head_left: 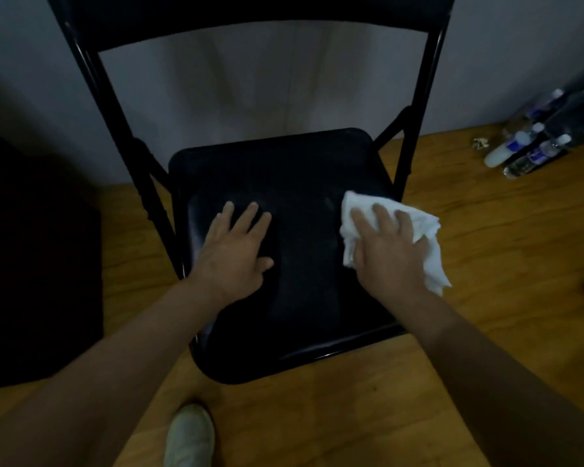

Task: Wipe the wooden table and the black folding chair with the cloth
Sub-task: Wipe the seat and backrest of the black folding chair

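Note:
The black folding chair (297, 170) stands open in front of me on a wooden floor, its backrest toward the wall. My left hand (236, 246) lies flat on the left part of the seat, fingers spread, holding nothing. My right hand (385, 247) presses a crumpled white cloth (427, 244) onto the right side of the seat near its edge. The cloth sticks out past my fingers and hangs over the seat's right rim. The wooden table is out of view.
Several plastic bottles (533, 143) lie on the floor at the right by the wall. A dark bulky object (31, 257) fills the left side. A white shoe (189, 436) stands on the floor below the seat's front edge.

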`<action>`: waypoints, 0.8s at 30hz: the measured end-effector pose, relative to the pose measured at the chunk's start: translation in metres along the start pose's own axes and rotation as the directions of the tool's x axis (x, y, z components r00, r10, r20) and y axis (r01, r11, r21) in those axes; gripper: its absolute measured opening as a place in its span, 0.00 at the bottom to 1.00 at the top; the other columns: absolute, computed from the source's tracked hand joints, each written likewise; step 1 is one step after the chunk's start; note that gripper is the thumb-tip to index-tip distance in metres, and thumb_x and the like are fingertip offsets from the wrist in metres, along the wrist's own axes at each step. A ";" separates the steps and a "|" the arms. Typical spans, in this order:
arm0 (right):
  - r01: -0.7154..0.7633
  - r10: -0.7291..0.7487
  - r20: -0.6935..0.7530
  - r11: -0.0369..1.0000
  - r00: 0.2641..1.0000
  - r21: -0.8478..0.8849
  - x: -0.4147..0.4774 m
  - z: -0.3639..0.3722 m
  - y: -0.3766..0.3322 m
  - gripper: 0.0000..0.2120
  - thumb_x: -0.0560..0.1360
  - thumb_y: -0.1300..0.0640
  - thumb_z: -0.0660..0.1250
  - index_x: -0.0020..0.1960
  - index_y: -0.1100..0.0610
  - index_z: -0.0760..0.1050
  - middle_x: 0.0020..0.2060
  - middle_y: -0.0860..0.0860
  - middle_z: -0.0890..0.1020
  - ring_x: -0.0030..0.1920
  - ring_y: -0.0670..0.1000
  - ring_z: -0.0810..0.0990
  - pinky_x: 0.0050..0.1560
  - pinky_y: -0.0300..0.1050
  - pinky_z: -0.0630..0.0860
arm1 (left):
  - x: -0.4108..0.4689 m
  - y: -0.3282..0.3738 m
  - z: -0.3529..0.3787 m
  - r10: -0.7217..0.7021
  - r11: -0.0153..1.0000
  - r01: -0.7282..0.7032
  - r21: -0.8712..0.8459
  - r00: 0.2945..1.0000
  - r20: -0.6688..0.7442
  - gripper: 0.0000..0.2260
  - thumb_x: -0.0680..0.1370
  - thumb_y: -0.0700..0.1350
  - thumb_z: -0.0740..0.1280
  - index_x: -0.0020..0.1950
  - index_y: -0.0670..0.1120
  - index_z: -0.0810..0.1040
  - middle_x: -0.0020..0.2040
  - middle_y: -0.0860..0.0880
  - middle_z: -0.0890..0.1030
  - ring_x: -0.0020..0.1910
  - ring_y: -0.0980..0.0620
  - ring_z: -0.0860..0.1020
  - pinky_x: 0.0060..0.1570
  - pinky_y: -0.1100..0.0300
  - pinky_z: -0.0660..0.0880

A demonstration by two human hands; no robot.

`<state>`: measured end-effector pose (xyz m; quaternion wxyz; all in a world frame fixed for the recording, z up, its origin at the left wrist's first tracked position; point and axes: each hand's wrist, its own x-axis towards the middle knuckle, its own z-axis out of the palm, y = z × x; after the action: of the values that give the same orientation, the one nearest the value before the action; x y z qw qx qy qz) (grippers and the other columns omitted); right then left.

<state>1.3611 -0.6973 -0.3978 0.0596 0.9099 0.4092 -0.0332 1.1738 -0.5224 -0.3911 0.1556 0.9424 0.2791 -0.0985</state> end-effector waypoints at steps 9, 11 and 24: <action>0.483 -0.494 0.064 0.865 0.867 0.135 -0.087 0.013 -0.084 0.33 0.74 0.44 0.68 0.77 0.45 0.65 0.75 0.53 0.67 0.75 0.65 0.64 0.65 0.77 0.62 | 0.033 -0.016 -0.052 0.050 0.998 -0.031 -0.058 0.931 0.361 0.38 0.75 0.43 0.71 0.79 0.57 0.55 0.72 0.44 0.70 0.68 0.45 0.71 0.62 0.59 0.70; 0.462 -0.477 0.103 0.876 0.873 0.142 -0.059 0.004 -0.093 0.37 0.70 0.44 0.74 0.76 0.45 0.67 0.75 0.54 0.68 0.74 0.65 0.65 0.63 0.77 0.64 | 0.026 -0.021 -0.044 0.077 0.996 -0.058 -0.062 0.918 0.388 0.47 0.73 0.45 0.75 0.81 0.56 0.47 0.79 0.45 0.59 0.77 0.43 0.60 0.69 0.56 0.64; 0.217 -0.225 0.109 0.973 0.968 0.080 0.071 -0.016 -0.107 0.33 0.82 0.46 0.60 0.81 0.41 0.47 0.82 0.49 0.50 0.81 0.62 0.48 0.72 0.75 0.55 | -0.001 -0.017 -0.021 -0.084 0.979 0.026 0.201 0.954 0.288 0.56 0.73 0.50 0.75 0.78 0.37 0.31 0.77 0.38 0.29 0.79 0.42 0.35 0.79 0.52 0.42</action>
<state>1.3285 -0.5723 -0.3980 0.0488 0.8567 0.5024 -0.1066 1.1654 -0.5023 -0.3757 0.0997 0.9196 0.2682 -0.2691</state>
